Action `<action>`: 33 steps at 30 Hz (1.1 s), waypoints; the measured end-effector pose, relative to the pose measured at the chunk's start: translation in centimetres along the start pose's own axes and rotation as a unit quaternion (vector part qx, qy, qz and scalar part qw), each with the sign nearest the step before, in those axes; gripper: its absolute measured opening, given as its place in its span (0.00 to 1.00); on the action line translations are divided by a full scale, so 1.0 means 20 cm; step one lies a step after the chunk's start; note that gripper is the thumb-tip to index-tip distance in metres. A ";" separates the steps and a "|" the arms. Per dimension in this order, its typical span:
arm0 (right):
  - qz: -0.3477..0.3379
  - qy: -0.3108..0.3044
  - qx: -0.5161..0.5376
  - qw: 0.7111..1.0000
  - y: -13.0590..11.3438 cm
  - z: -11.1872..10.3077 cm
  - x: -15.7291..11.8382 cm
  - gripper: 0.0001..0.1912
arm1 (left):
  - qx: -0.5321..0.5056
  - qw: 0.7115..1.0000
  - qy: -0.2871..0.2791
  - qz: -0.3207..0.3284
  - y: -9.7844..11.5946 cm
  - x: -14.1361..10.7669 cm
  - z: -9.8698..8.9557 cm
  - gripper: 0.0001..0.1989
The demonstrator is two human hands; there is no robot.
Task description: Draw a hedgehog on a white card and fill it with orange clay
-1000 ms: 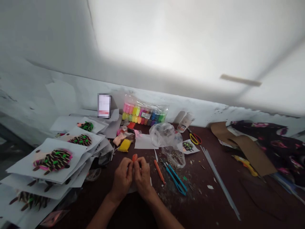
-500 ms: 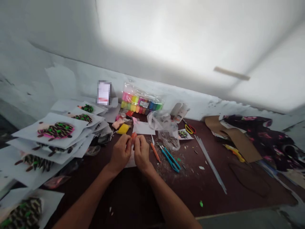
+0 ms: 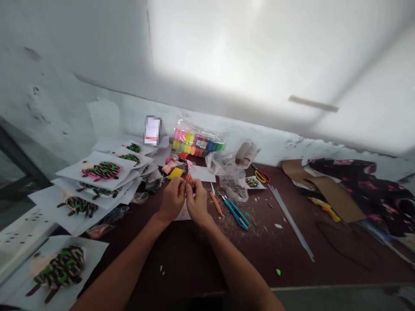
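Head, L hand (image 3: 173, 199), R hand (image 3: 196, 202), orange clay (image 3: 187, 178) (tiny)

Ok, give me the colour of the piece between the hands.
Orange piece; the head view shows it best.

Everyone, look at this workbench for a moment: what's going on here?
A person pinches a small orange piece, probably clay, between the fingers of the left hand and right hand, above a white paper sheet. A clear bag of seeds lies to the right, and stacked hedgehog pictures lie to the left.
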State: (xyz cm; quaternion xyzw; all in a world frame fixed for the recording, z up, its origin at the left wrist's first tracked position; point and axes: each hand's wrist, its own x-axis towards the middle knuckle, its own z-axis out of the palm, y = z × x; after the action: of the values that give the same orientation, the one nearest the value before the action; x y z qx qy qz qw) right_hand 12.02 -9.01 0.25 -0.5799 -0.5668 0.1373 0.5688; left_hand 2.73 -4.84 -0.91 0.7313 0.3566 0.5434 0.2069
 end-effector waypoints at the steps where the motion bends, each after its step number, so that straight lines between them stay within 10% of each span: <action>1: -0.002 0.003 0.000 1.000 0.00 0.00 0.00 0.08 | 0.004 1.000 0.001 0.000 0.00 0.00 0.00 0.09; 33: -0.026 0.012 -0.034 0.999 0.05 0.00 0.01 0.08 | -0.006 1.000 0.015 0.011 -0.03 -0.01 0.02 0.10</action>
State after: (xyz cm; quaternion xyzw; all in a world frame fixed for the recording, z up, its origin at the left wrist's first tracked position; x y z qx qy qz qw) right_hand 12.56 -8.49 -0.38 -0.5858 -0.5791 0.0956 0.5589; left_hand 2.88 -4.61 -1.60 0.7255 0.3483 0.5589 0.2000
